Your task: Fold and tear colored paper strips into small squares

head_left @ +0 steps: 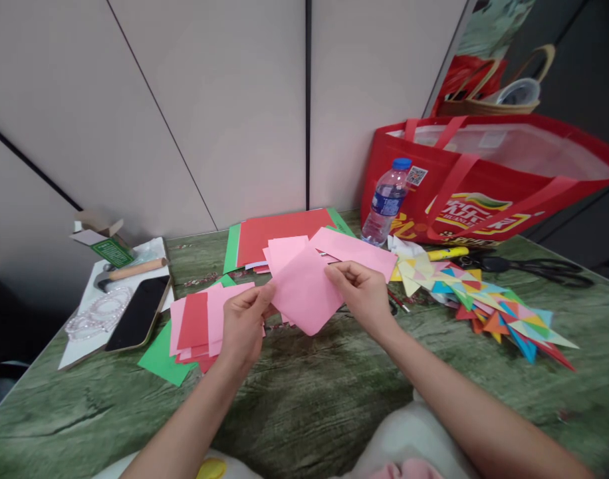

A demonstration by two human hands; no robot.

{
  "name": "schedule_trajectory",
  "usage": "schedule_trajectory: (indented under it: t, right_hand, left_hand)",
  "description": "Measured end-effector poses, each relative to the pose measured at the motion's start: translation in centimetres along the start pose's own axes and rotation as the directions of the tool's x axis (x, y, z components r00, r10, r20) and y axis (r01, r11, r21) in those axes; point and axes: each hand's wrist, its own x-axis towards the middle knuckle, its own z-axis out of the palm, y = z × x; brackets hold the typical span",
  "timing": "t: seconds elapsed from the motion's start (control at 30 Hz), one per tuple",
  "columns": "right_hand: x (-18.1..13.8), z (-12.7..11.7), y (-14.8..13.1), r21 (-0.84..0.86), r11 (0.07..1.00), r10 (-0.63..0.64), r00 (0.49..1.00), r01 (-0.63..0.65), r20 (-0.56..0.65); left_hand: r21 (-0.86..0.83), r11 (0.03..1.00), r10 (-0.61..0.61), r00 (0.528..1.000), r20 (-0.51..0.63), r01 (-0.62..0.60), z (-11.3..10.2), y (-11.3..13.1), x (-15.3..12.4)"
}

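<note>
A square of pink paper (308,293) is held up above the table, turned so one corner points down. My left hand (247,316) pinches its left corner between thumb and fingers. On the opposite side, my right hand (362,293) grips the right corner the same way. Behind it lie more pink sheets (289,246) and a long pink strip (357,249). Under and beside my left hand is a loose pile of pink and red paper pieces (195,322), with a green sheet (167,359) below.
Red and green sheets (279,229) lie by the wall. A water bottle (384,206) stands before a red bag (484,179). To the right are folded colourful paper pieces (494,299) and scissors (528,266); to the left, a phone (139,313), a hammer (129,271) and a small box (105,239).
</note>
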Motion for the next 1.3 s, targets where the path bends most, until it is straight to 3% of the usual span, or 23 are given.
schedule_trajectory:
  t: [0.2,0.4,0.7,0.97,1.3]
  right_hand:
    - [-0.2,0.2,0.0,-0.006,1.0,0.015,0.999,-0.016,-0.038]
    - [-0.6,0.4,0.0,-0.009,1.0,0.024,0.996,-0.024,-0.083]
    - [-0.5,0.6,0.8,0.082,0.994,0.086,0.992,-0.078,-0.091]
    - [0.0,0.4,1.4,0.147,0.985,0.106,0.984,-0.085,-0.141]
    - [0.1,0.5,1.6,0.192,0.977,0.124,0.982,-0.095,-0.145]
  left_hand:
    - [0.04,0.992,-0.125,0.991,0.052,0.123,0.2,-0.4,-0.2]
    - [0.182,0.951,-0.278,0.947,0.158,0.249,0.7,-1.1,-1.0]
    - [0.142,0.95,-0.305,0.925,0.226,0.279,0.7,-1.1,-1.0]
    - [0.152,0.929,-0.369,0.873,0.319,0.337,0.9,-0.8,-1.3]
    - [0.178,0.945,-0.316,0.905,0.286,0.273,0.9,-1.1,-1.3]
